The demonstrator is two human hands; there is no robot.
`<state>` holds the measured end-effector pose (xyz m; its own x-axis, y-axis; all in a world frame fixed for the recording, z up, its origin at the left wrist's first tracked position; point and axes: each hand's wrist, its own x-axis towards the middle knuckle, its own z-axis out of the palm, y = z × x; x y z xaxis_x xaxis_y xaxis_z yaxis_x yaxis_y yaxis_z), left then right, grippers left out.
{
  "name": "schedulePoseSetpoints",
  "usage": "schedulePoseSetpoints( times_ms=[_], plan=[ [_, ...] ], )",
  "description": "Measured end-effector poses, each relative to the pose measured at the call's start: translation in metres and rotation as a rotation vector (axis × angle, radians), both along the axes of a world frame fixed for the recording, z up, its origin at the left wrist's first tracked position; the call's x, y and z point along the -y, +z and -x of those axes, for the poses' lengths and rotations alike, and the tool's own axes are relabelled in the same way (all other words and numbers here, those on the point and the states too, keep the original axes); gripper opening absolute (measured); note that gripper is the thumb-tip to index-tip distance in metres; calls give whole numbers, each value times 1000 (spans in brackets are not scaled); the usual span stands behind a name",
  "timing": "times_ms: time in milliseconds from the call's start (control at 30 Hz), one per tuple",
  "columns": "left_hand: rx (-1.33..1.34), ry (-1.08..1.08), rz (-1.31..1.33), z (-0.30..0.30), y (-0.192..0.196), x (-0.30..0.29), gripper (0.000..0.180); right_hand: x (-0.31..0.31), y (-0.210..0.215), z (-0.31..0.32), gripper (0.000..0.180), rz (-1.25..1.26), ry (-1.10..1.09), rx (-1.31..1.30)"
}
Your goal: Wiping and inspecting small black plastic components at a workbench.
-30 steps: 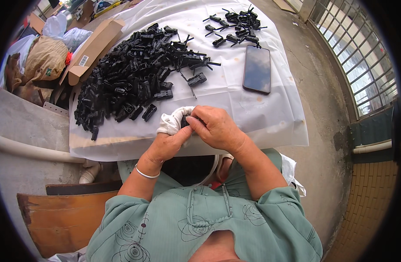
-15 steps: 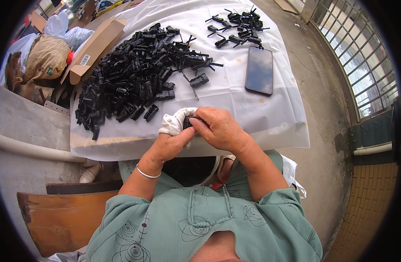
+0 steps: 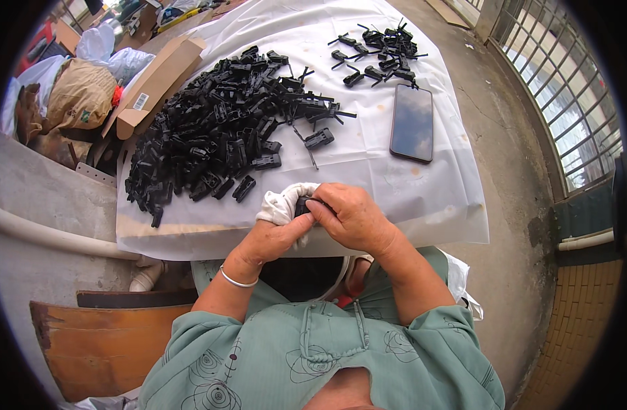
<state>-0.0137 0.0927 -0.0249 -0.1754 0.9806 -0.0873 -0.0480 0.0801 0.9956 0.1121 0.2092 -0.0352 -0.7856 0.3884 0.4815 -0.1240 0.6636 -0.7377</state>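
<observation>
At the near edge of the surface (image 3: 395, 198), the left hand (image 3: 276, 239) grips a white cloth (image 3: 283, 203) and the right hand (image 3: 351, 219) pinches a small black plastic part (image 3: 302, 204) against it, the big pile of black parts (image 3: 218, 133) lying just beyond.

Matt black plastic parts (image 3: 218, 137) lying heaped on a smooth, faintly glossy white plastic sheet (image 3: 368, 171), glossy glass-faced phone (image 3: 412, 123) reflecting light right of the heap, soft white cloth (image 3: 283, 203) bunching below it, brown cardboard box (image 3: 156, 78) sitting left, rough concrete floor (image 3: 511, 157) showing right of the sheet.
</observation>
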Motion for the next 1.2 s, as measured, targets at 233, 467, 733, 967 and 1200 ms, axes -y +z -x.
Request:
schedulePoseSetpoints(
  times_ms=[233,467,733,967,1200],
  plan=[
    [79,55,55,-1,4,-1,34,-1,0,5,12,-2,-3,19],
    [31,110,26,-5,3,2,33,-5,9,-1,15,250,-22,13],
    [-165,128,-53,-8,11,0,30,-6,12,-5,15,239,117,61],
    [-126,85,43,-10,19,0,30,-5,13,-6,18,270,108,83],
    [-388,85,-188,-5,6,-1,34,-1,16,-6,20,309,167,116]
  ],
)
